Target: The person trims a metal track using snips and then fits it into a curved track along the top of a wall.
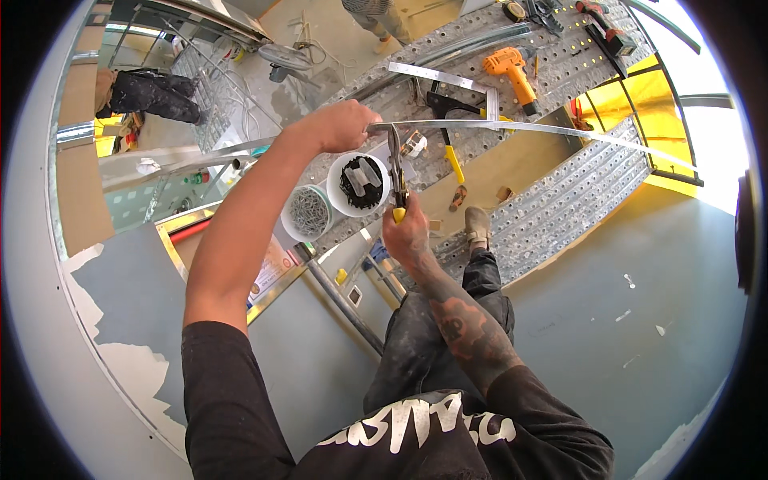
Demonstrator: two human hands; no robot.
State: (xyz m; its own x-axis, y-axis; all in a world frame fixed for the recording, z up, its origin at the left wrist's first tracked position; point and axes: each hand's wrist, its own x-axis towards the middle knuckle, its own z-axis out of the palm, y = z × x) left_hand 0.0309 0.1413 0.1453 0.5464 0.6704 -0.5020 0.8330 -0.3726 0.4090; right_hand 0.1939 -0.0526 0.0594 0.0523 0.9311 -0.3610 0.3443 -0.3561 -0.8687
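Observation:
My left hand (340, 128) is closed around a long thin metal strip (552, 130) that runs far out to the right. In my right hand (406, 234) I grip a pair of tin snips (398, 172) with yellow on the handles. Their jaws point away from me and meet the strip just right of my left hand; whether they cut into it I cannot tell. Below the strip, left of the snips, stands a white tub (334, 196) holding black screws and some pale pieces. Beside it is another tub (327, 214) full of silver screws or nails.
Perforated metal planks (576, 188) stretch across the work area. On the far one lie an orange drill (508, 68), a metal square (432, 74), a black-and-yellow clamp (448, 112) and a red cordless tool (604, 28). Other people's legs (156, 94) show at upper left and top.

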